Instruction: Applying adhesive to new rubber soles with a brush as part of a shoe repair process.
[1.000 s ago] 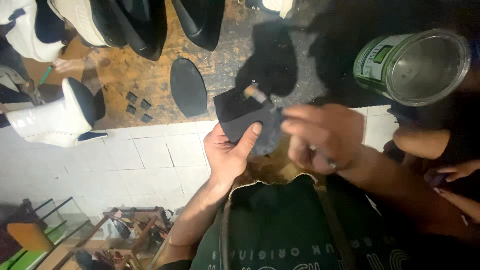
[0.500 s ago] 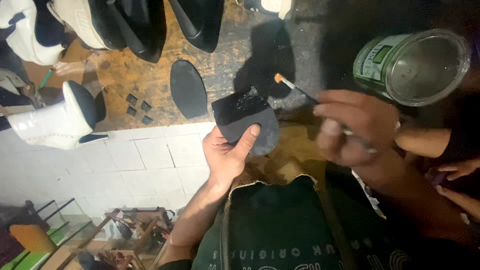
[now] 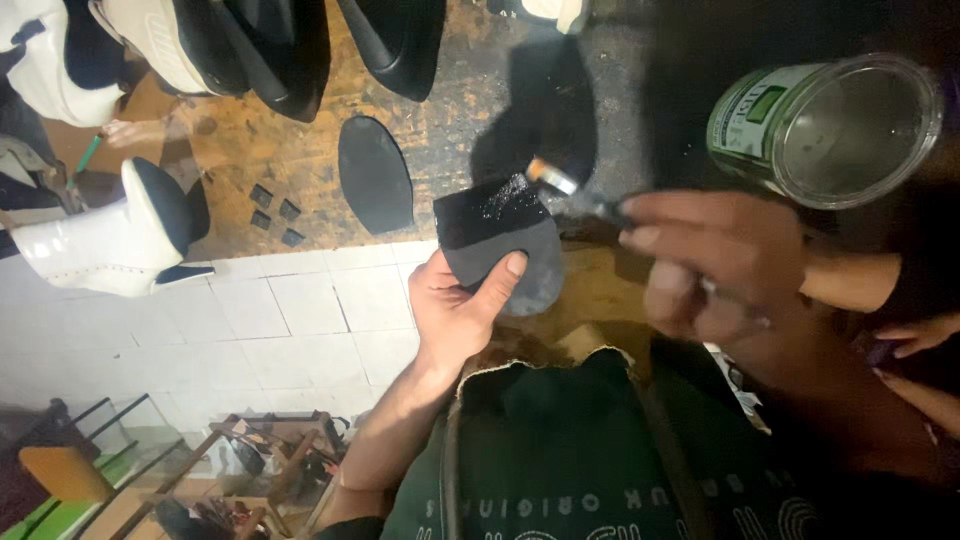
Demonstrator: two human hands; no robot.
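Two hands work over a stained wooden worktop [image 3: 270, 150]: the left hand [image 3: 460, 310] grips a dark sole piece [image 3: 500, 250] from below, thumb on its face, while the blurred right hand [image 3: 720, 265] pinches a small brush [image 3: 565, 187] whose tip meets the piece's glistening upper edge. An open tin [image 3: 830, 130] lies nearby at right.

- The sole piece [image 3: 497, 245] is flat and dark, squared at its far end and rounded at the near end. It rests tilted on the left fingers, with the thumb [image 3: 497, 283] pressed on its face. A wet shine marks its far edge.
- The brush [image 3: 575, 192] is thin with a pale tip. It juts from the right fingers [image 3: 690, 215], and its tip touches the piece's far corner.
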